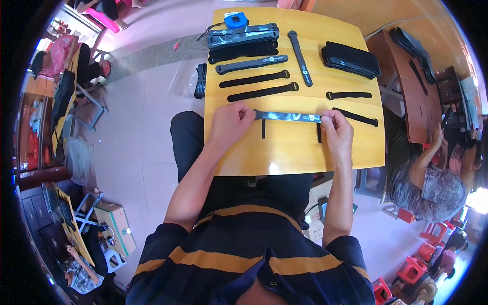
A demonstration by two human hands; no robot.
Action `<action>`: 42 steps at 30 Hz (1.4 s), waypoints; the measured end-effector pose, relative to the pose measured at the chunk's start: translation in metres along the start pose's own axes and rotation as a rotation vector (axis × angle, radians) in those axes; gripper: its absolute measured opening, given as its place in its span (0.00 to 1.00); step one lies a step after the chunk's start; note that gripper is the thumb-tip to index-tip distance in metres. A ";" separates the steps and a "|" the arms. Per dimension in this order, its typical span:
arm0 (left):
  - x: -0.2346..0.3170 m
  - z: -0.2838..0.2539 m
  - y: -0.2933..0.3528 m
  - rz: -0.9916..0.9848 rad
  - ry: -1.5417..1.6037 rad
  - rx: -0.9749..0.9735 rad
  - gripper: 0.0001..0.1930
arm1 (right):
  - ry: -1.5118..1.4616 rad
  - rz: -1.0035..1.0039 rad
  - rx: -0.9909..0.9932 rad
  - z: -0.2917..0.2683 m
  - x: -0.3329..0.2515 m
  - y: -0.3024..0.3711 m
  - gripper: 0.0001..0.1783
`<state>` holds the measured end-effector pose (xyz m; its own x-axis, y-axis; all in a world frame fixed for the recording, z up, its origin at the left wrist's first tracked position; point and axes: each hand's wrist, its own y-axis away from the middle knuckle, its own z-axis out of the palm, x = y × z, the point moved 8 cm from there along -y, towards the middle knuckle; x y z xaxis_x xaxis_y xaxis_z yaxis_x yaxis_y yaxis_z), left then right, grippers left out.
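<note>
Between my two hands a flat black strap in a glossy, printed clear sleeve (287,117) is stretched level just above the table. My left hand (231,122) is closed on its left end. The fingers and thumb of my right hand (337,132) pinch the right end. Under the strap, two short dark strips (264,129) lie upright to the front edge. Beyond my hands are two loose black straps with looped ends (263,92) and a grey-black printed strap (251,64). Close to my right hand, another black strap (363,118) lies at a slant.
On the yellow wooden table (295,157), sleeved straps (243,38) are stacked at the far left beneath a blue tape measure (236,20). A black strap pile (351,59) sits far right. A single printed strap (300,58) lies between. Another person (427,188) works at right.
</note>
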<state>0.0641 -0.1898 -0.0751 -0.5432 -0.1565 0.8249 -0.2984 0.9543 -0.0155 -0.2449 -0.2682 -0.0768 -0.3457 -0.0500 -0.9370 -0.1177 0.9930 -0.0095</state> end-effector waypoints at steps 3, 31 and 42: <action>0.007 0.005 0.000 0.022 -0.070 -0.004 0.08 | -0.004 0.007 0.006 -0.004 0.003 -0.001 0.06; 0.011 0.012 0.002 0.041 -0.250 0.023 0.10 | -0.031 0.006 0.030 -0.005 0.036 -0.006 0.05; 0.007 0.013 0.000 0.054 -0.271 0.028 0.09 | 0.151 -0.010 0.075 -0.007 0.029 -0.007 0.06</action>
<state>0.0497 -0.1947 -0.0766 -0.7477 -0.1713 0.6416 -0.2829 0.9563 -0.0744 -0.2608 -0.2773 -0.1014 -0.4816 -0.0698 -0.8736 -0.0538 0.9973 -0.0501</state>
